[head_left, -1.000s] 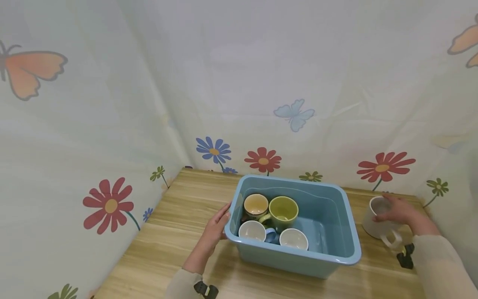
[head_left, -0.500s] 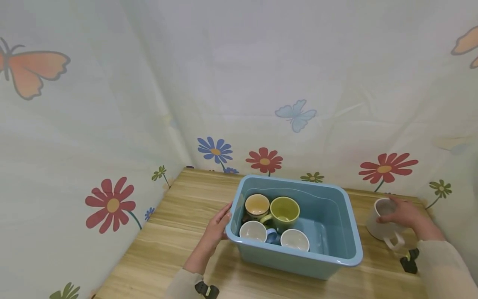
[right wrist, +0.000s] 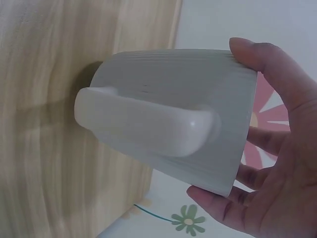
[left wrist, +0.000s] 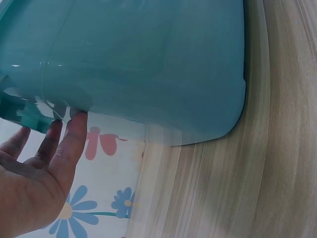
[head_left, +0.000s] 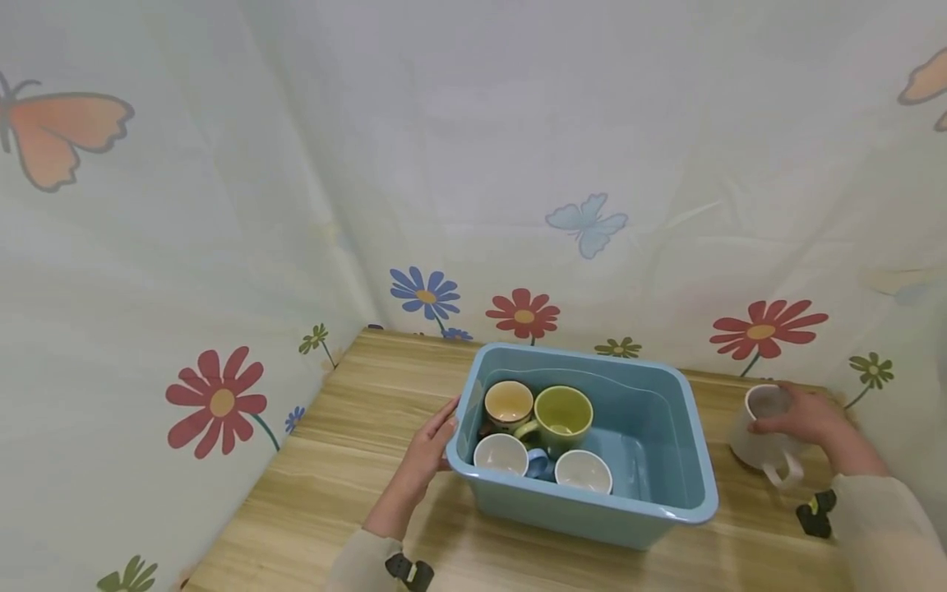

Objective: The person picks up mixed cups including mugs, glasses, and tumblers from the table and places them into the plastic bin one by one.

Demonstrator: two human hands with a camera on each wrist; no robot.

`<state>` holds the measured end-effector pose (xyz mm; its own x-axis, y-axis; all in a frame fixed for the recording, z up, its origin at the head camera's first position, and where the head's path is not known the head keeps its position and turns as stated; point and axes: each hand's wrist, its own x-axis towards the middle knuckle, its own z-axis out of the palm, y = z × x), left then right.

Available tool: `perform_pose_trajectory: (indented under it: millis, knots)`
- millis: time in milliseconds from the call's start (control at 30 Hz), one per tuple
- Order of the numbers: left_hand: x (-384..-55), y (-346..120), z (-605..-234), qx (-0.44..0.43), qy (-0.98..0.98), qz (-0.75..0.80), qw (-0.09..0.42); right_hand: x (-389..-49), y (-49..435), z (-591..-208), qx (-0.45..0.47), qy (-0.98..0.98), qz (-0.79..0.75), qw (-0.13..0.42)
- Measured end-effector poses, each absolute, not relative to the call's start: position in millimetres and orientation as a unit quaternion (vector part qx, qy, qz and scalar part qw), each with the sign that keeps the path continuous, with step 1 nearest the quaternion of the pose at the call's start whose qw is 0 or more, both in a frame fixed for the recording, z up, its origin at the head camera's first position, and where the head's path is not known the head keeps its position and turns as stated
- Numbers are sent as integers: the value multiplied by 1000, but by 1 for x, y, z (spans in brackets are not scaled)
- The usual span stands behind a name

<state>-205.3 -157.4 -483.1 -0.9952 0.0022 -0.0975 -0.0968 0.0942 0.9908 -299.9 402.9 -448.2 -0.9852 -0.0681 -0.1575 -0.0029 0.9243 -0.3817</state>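
Note:
In the head view my right hand [head_left: 802, 419] grips a white mug [head_left: 750, 444] by its rim, at the right of the blue plastic tub [head_left: 562, 518]. The right wrist view shows the mug's ribbed side and thick handle [right wrist: 143, 121], with thumb and fingers around the rim. Whether its base touches the table is unclear. My left hand [head_left: 425, 452] rests against the tub's left end, nearly straight fingers [left wrist: 72, 144] touching the outside under the rim. Inside the tub stand a cream-lined mug [head_left: 509, 403], a green mug [head_left: 564, 415], a white-lined mug with blue handle [head_left: 501, 455] and another white-lined cup [head_left: 584, 471].
The wooden table [head_left: 385, 395] meets a pale cloth backdrop [head_left: 473, 164] printed with flowers and butterflies at its back and sides. Bare tub floor [head_left: 625, 460] shows right of the cups. Black bands [head_left: 816, 514] are on both wrists.
The right hand and the white mug have shifted slightly to the right, away from the tub. The left hand, the tub and its cups stay as they were.

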Motion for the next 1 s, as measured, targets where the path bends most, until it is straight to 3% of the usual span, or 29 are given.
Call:
perform_pose_trajectory:
  millis: [500,1000]
  knots:
    - [-203,-156,-479,-38,740,670,38,-285,391,-409,35,975,-202,85]
    - [-202,-155,-479,-35,741,670,35,-273,387,-374,-9,983,-179,49]
